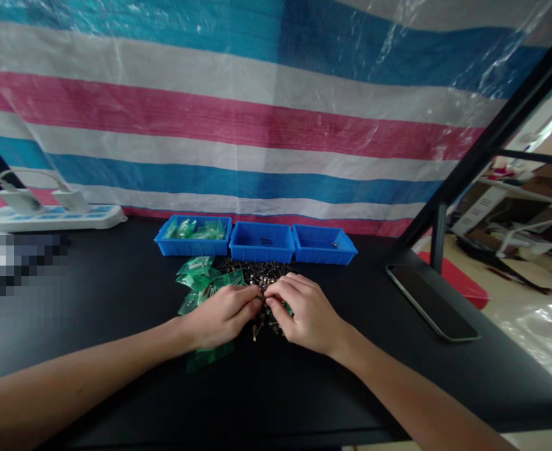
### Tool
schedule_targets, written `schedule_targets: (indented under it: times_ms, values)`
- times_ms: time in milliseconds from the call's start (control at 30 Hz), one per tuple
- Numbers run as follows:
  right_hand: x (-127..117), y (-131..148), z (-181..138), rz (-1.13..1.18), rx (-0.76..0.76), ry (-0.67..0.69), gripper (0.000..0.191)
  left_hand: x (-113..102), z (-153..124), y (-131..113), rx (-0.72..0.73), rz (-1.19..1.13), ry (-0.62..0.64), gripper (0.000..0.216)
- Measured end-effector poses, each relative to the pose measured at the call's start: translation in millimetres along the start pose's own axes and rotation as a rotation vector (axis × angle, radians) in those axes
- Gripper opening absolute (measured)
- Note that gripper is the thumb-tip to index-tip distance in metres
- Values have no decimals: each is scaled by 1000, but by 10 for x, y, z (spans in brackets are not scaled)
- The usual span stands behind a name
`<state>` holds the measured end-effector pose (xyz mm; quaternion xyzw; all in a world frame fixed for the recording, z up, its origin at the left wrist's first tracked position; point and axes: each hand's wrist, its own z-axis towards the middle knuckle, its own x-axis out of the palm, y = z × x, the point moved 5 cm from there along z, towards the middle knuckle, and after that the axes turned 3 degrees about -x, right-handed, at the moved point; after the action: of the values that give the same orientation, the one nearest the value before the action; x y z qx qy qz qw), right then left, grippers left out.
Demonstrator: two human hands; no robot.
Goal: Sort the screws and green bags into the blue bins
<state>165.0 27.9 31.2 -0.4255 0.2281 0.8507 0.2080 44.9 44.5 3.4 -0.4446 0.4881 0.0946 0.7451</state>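
Note:
My left hand [231, 311] and my right hand [306, 311] meet fingertip to fingertip over a heap of small screws [260, 270]. Both are closed in a pinch, and whatever lies between the fingertips is too small to make out. Under and beside my left hand lie several small green plastic bags [195, 271], some with metal pieces showing inside. One brass-coloured screw [255, 332] sticks out of the heap between my hands. Part of the heap is hidden by my fingers.
Behind the heap stand three blue bins in a row: the left bin [195, 248] holds green bags, the middle bin [261, 254] a few dark screws, the right bin [325, 255] a small metal piece. A phone [430, 302] lies right; a power strip [101, 217] lies far left.

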Motion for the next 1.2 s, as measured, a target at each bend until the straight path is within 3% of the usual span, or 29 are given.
schedule_targets:
  times_ms: [633,800,1200]
  values:
    - [17,-60,7,-4,69,23,18,-23,2,-36,6,-6,-15,26]
    - [8,-57,0,42,87,-5,9,-16,4,0,-36,-24,-8,29]
    - [30,-36,2,9,49,17,8,-18,10,22,-74,-36,-31,29]
